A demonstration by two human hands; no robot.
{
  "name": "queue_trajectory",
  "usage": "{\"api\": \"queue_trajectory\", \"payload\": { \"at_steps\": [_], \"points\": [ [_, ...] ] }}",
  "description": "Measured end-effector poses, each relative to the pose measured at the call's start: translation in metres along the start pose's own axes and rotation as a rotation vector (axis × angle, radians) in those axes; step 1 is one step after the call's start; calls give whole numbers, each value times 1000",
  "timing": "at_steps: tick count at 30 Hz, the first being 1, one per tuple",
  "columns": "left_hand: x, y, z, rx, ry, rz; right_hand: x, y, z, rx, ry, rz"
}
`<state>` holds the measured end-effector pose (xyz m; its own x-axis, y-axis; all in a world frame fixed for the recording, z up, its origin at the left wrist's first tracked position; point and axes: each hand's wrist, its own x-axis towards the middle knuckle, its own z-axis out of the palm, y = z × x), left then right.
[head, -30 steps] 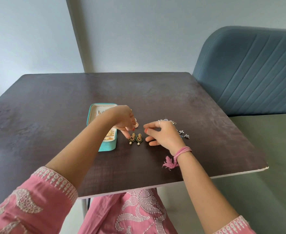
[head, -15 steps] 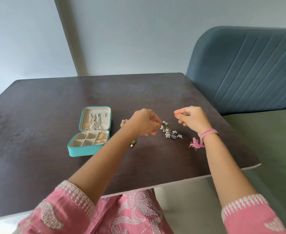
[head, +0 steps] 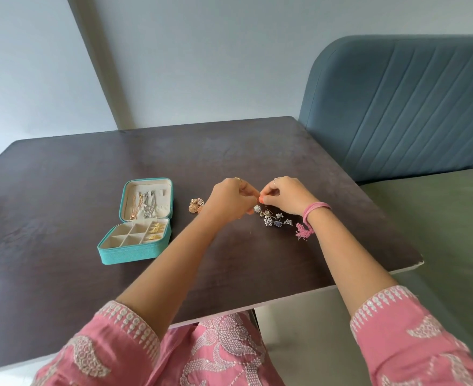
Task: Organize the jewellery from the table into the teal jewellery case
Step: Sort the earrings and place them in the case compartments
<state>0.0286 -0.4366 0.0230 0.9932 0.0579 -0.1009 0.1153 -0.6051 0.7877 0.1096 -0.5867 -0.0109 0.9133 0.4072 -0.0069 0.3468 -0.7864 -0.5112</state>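
Note:
The teal jewellery case (head: 130,253) lies open on the dark table (head: 62,190), left of my hands. Chains hang in its lid and gold pieces fill its right-hand compartments. A pair of rose-gold earrings (head: 196,205) lies between the case and my left hand (head: 229,199). A heap of silver jewellery (head: 274,218) sits just below my right hand (head: 288,195). Both hands meet fingertip to fingertip above the heap and pinch a small silver piece (head: 256,208) that is too small to make out.
A blue padded seat back (head: 397,107) and a green cushion (head: 438,232) stand to the right of the table. The table's near edge (head: 285,296) runs just above my lap. A pink thread band circles my right wrist.
My hands left the spot beside the case and moved right to the silver heap. They were apart half a second ago and now touch at the fingertips. The camera view shifted.

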Motion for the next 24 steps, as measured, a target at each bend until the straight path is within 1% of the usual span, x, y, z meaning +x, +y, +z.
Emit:
{"api": "queue_trajectory", "payload": {
  "at_steps": [5, 7, 8, 10, 12, 16, 20, 22, 24],
  "points": [
    [2, 1, 0, -134, 51, -21, -2, 6, -1, 46, 0, 38],
    [3, 2, 1, -186, 55, -32, -5, 9, -1, 129, 18, 43],
    [3, 3, 1, -210, 56, -35, -7, 10, -2, 228, 36, 47],
    [3, 4, 3, -255, 54, -35, -14, 6, -7, 526, 73, 69],
    [3, 4, 5, -335, 45, -15, -23, -1, -12, 789, 69, 100],
    [-2, 7, 8, -564, 50, 44, -35, -11, -18, 1041, 52, 96],
    [-5, 10, 10, -658, 108, 73, -42, -16, -21, 1140, 80, 27],
    [-5, 9, 11, -700, 136, 72, -45, -19, -21, 1133, 96, -13],
    [-6, 8, 10, -752, 143, 61, -46, -20, -21, 1077, 96, -62]
  ]
}}
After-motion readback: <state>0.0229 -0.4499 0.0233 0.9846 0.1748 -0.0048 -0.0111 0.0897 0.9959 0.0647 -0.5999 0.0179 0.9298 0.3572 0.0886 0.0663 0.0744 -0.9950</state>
